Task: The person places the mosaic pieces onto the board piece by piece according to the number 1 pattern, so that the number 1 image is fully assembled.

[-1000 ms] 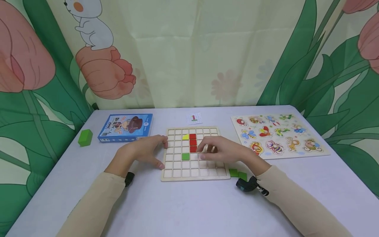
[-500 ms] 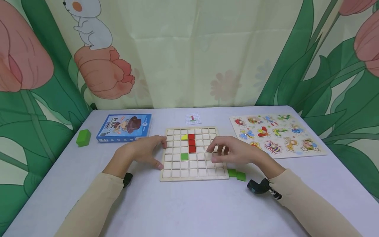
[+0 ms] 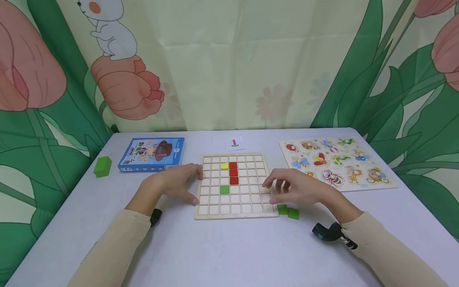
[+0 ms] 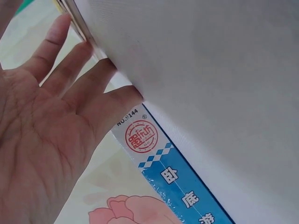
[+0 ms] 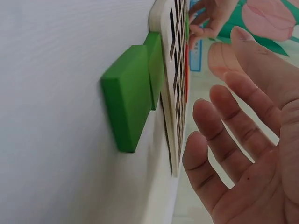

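Note:
In the head view, a wooden grid board (image 3: 215,209) lies at mid-table. Three red squares (image 3: 234,172) stand in a column on it, with a yellow triangle (image 3: 224,166) beside the top one and a green square (image 3: 224,189) lower left. My left hand (image 3: 175,183) rests with thumb and fingertips along the board's left edge. Over its right edge hovers my right hand (image 3: 299,188), loosely bent and holding nothing. Just below that hand, two loose green square blocks (image 3: 293,214) lie by the board's corner; the right wrist view shows these green blocks (image 5: 128,98) close up.
Behind the board is a small pattern card (image 3: 235,143). A blue box (image 3: 151,154) and a green block (image 3: 102,166) are at the left. At the right lies an insect picture board (image 3: 338,163). A printed curtain (image 3: 247,71) hangs behind the table.
My right hand has moved rightward from beside the red squares to the board's right edge, near the loose green blocks. The left hand keeps its place, and the pieces on the board look unchanged.

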`<action>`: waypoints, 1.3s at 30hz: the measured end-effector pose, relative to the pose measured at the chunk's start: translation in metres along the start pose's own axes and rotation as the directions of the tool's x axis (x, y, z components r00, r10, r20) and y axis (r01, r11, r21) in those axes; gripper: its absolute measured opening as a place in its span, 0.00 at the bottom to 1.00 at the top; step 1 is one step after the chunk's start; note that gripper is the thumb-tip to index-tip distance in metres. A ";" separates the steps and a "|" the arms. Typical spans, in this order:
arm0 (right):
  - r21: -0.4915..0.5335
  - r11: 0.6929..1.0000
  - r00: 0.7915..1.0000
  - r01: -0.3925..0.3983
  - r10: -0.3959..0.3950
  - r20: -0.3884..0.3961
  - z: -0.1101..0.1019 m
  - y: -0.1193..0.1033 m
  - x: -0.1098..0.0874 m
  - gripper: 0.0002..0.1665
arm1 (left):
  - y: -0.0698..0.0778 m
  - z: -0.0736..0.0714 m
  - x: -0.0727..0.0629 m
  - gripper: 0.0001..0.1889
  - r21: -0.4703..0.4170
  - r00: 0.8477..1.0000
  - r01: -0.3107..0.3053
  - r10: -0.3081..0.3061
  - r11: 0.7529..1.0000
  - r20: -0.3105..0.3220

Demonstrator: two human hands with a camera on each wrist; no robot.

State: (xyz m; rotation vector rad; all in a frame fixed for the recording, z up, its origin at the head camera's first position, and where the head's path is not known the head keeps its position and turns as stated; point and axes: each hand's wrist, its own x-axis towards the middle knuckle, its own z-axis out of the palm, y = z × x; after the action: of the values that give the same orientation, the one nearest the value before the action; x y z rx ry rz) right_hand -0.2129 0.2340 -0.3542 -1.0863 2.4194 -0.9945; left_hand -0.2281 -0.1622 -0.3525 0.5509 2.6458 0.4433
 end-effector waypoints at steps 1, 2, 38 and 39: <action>-0.004 1.000 1.000 -0.005 0.005 0.000 0.000 0.001 -0.002 0.24 | 0.000 0.000 0.000 0.38 0.001 1.000 -0.002 0.002 1.000 0.002; -0.010 1.000 1.000 -0.012 0.012 0.000 0.000 0.002 -0.005 0.25 | 0.000 0.000 0.000 0.38 0.001 1.000 -0.005 0.005 1.000 0.003; -0.165 0.976 0.986 -0.140 0.153 0.072 0.000 0.012 -0.046 0.31 | 0.000 0.000 0.000 0.37 0.000 1.000 -0.019 0.019 1.000 0.004; -0.170 0.975 0.985 -0.141 0.155 0.075 0.000 0.012 -0.046 0.30 | 0.000 -0.001 0.000 0.37 -0.001 1.000 -0.018 0.018 1.000 0.003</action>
State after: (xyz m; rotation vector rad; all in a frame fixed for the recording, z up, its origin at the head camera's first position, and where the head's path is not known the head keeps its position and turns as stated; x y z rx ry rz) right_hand -0.1891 0.2738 -0.3628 -0.9615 2.5028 -0.6962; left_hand -0.2284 -0.1626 -0.3520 0.5752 2.6392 0.4482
